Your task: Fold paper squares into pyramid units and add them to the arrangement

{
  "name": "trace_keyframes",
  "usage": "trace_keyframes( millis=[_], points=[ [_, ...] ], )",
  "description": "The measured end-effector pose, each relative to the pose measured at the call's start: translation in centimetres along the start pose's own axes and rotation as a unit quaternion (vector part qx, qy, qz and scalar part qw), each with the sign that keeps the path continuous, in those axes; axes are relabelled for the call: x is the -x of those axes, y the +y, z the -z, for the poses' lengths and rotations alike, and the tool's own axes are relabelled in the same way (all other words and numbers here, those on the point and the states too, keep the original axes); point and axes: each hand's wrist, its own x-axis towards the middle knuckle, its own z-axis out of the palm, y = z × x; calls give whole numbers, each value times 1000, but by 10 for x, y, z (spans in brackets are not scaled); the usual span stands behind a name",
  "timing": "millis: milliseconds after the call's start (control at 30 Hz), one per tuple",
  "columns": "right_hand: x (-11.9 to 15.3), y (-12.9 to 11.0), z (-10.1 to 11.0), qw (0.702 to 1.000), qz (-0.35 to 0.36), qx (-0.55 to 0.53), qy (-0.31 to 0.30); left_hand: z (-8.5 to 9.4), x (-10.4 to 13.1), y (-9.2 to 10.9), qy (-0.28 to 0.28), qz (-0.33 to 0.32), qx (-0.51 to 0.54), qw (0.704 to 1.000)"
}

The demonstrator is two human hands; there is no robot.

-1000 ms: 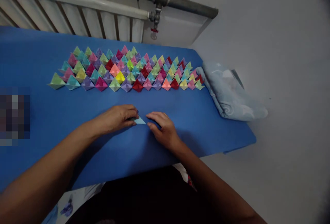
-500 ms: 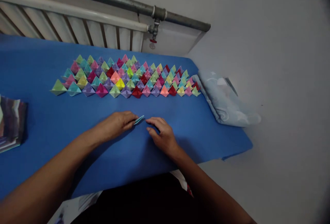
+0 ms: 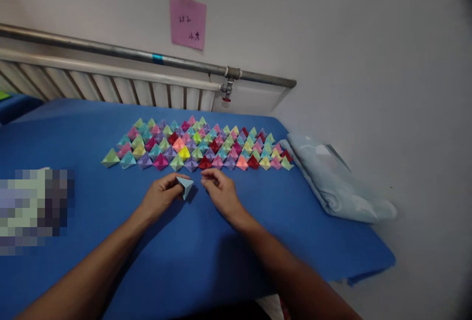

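Observation:
Between the thumb and fingers of my left hand [image 3: 164,193] is a light blue folded paper piece [image 3: 186,187], partly opened out into a pointed shape. Just to its right, my right hand [image 3: 220,189] hangs with its fingers curled and thumb near the fingertips; it does not touch the paper, and a small gap shows between them. Beyond both hands, several rows of small folded paper boats [image 3: 191,163] in many colours stand on the blue table cover [image 3: 177,261].
A light blue folded cloth bundle [image 3: 328,182] lies at the right by the wall. Behind the table run a white radiator [image 3: 140,91] and a metal pipe [image 3: 125,53] with a valve [image 3: 227,89]. A pink note [image 3: 188,22] hangs above. A blurred pile [image 3: 33,209] lies at the left.
The view has tilted up, showing the pink note whole. The paper in my left hand has turned from a thin, flat edge-on piece to a wider, opened shape. My right hand's fingers have curled in more.

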Motion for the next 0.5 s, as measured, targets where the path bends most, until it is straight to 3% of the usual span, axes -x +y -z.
trace_keyframes(
  millis=[100, 200, 333, 500],
  points=[
    [-5, 8, -12, 994, -81, -72, -33, 4, -2, 2, 3, 25, 88, 996],
    [-2, 16, -17, 992, -91, -82, -42, 2, -7, -3, 2, 35, 129, 991],
    [2, 16, -21, 1000, 3, 11, -14, -4, -12, -15, 46, 28, 105, 993],
    [7, 11, -21, 977, 126, 168, -37, -11, -8, -26, 66, 20, 48, 996]
  ],
)
